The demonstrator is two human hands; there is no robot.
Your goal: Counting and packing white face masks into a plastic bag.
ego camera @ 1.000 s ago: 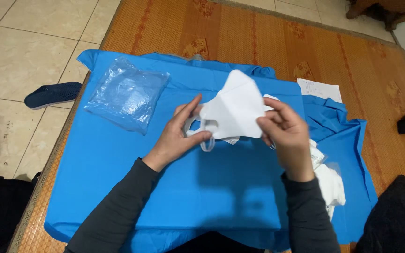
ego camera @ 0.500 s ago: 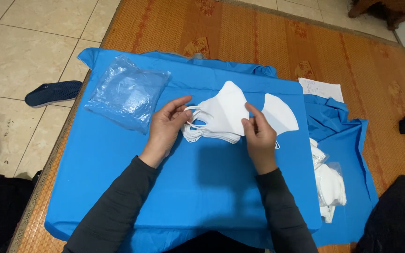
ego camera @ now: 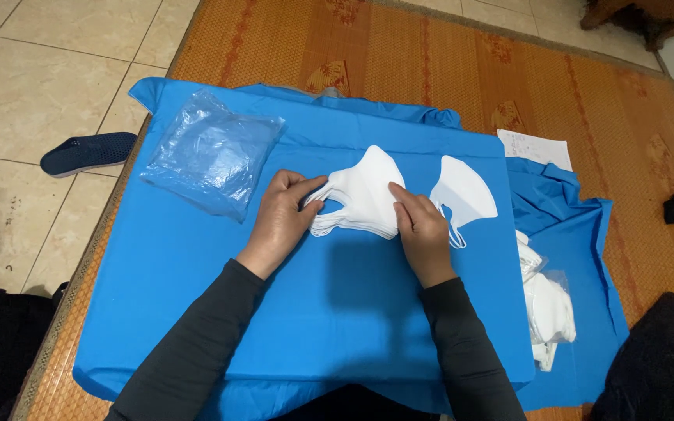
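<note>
A flat board covered with bright blue cloth is seen from above, laid on a woven orange reed mat beside a pale tiled floor. Near the middle of the cloth, a small stack of white folded face masks is held between two hands with dark long sleeves.

The left hand is placed at the left end of the stack, its thumb and fingertips pinched together on the white ear loops and the mask edges there. The right hand is set at the right, near corner of the stack, its fingers closed down on the top mask with the thumb pressed against the edge. The stack is resting on the cloth, fanned slightly at its near edge.

Just to the right of the stack, a single white folded face mask is lying flat on the cloth, apart from the right hand's fingers but close to them; its ear loop is trailing toward the near side.

To the far left on the cloth, a crumpled clear plastic bag is lying. At the right edge of the board, a clear packet of white masks is resting on loose blue fabric. A white sheet of paper is lying on the mat to the far right. On the tiles at left, a dark blue slipper is seen.
</note>
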